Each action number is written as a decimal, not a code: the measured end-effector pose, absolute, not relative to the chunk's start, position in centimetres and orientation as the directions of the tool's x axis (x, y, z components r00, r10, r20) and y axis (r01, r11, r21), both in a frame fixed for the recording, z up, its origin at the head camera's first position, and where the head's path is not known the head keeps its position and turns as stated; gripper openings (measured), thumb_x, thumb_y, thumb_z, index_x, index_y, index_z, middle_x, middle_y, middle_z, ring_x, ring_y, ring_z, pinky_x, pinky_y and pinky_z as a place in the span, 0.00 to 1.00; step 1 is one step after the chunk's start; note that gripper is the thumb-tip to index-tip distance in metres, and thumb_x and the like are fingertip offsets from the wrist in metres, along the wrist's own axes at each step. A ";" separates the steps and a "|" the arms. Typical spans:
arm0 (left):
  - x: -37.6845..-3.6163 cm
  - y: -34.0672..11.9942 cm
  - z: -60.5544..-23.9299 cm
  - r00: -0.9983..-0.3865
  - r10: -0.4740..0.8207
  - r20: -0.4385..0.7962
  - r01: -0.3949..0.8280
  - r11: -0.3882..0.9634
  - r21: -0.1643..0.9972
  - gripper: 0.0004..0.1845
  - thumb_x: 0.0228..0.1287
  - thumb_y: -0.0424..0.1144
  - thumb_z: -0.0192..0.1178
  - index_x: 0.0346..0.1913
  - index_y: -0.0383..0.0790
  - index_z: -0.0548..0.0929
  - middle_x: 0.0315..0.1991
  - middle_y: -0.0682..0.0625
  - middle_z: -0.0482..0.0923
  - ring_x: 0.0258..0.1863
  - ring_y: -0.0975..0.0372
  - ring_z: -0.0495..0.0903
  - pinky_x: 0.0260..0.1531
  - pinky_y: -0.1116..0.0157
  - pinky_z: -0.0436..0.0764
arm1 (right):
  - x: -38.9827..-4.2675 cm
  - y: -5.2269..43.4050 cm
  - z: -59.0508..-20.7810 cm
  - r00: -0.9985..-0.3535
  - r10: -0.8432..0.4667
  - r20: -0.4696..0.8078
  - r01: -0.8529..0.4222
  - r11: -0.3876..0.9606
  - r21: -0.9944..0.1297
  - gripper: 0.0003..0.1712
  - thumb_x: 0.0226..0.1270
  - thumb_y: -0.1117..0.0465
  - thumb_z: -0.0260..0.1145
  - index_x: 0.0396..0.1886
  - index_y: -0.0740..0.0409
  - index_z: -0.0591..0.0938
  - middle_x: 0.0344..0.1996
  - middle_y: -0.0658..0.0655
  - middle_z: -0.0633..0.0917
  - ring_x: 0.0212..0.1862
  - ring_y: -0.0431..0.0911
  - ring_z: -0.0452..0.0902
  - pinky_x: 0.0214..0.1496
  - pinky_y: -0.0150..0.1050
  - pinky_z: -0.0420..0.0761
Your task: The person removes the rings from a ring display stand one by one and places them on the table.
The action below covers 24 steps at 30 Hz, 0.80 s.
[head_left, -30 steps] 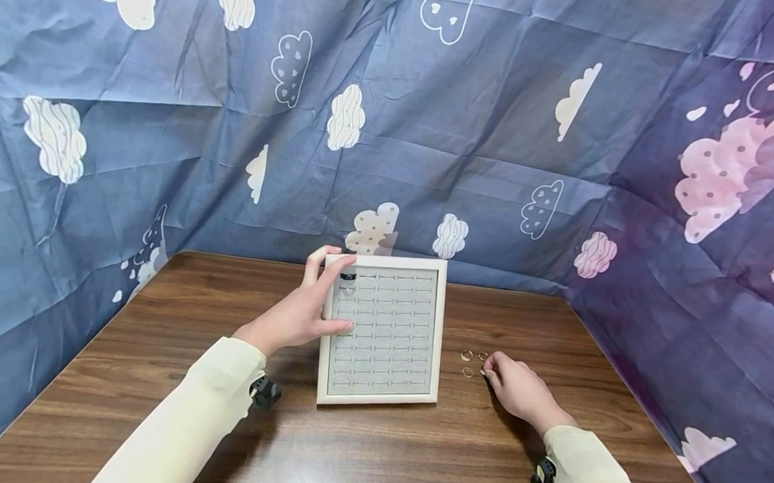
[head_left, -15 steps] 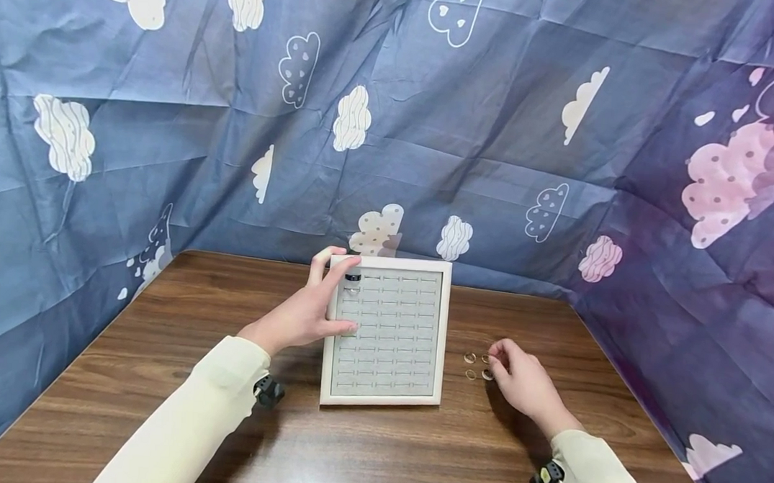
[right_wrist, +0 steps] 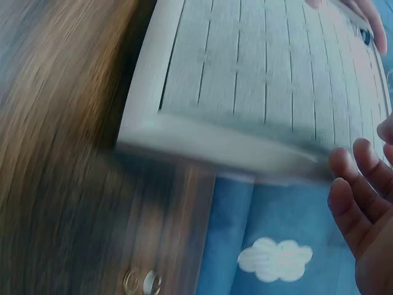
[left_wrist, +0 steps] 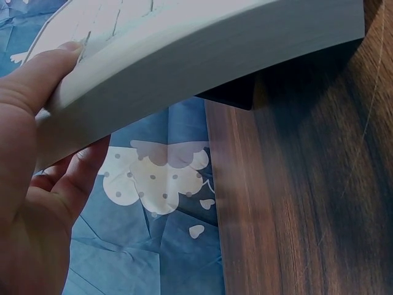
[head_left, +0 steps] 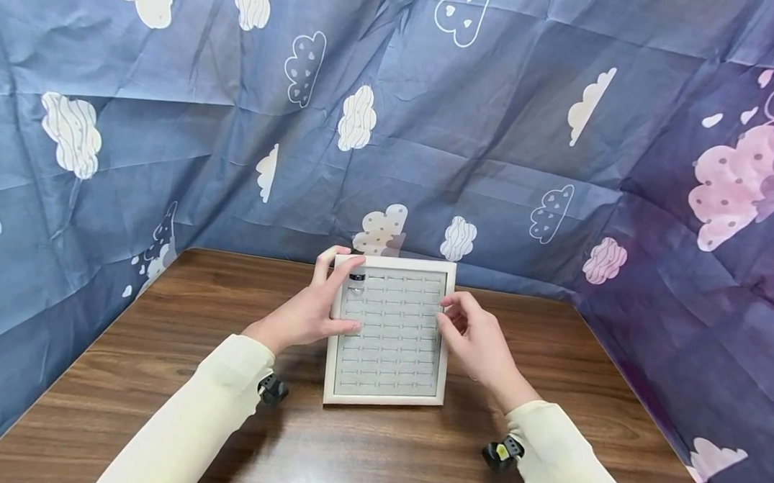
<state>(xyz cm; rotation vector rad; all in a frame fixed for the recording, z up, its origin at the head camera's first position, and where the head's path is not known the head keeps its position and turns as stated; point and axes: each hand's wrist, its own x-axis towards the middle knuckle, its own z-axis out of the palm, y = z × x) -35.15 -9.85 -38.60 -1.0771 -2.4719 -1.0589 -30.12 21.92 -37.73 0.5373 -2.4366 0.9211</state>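
Ring display tray (head_left: 389, 335) is lying lengthwise away from me on the table (head_left: 162, 347); my left hand (head_left: 309, 314) is gripping its left rim, while my right hand (head_left: 476, 339) is hovering loosely curled at its right rim.

One ring tray (head_left: 446, 330), two rings in it (head_left: 356, 277), two loose rings (right_wrist: 141, 282).
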 end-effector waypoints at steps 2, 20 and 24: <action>-35.1 -9.8 -38.6 -0.694 0.540 0.476 0.717 0.461 0.523 0.55 0.64 0.41 0.79 0.85 0.52 0.52 0.82 0.42 0.37 0.61 0.50 0.78 0.58 0.55 0.83 | -30.1 21.2 -37.6 -0.810 -0.203 0.550 -0.515 0.694 -0.502 0.10 0.74 0.67 0.69 0.52 0.58 0.81 0.31 0.52 0.87 0.32 0.38 0.79 0.38 0.32 0.81; -35.0 -9.9 -38.6 -0.701 0.529 0.479 0.711 0.463 0.529 0.55 0.63 0.40 0.80 0.85 0.51 0.53 0.82 0.41 0.38 0.63 0.48 0.77 0.61 0.54 0.83 | -30.7 16.2 -36.8 -0.773 -0.303 0.557 -0.586 0.677 -0.445 0.10 0.74 0.65 0.69 0.51 0.56 0.81 0.30 0.50 0.85 0.29 0.36 0.75 0.35 0.34 0.77; -35.1 -9.9 -38.6 -0.694 0.533 0.484 0.718 0.462 0.520 0.56 0.63 0.40 0.81 0.85 0.51 0.53 0.81 0.41 0.38 0.66 0.48 0.75 0.61 0.54 0.83 | -30.7 15.1 -36.7 -0.762 -0.317 0.564 -0.598 0.679 -0.426 0.10 0.74 0.65 0.70 0.51 0.56 0.82 0.29 0.49 0.85 0.28 0.36 0.74 0.35 0.34 0.76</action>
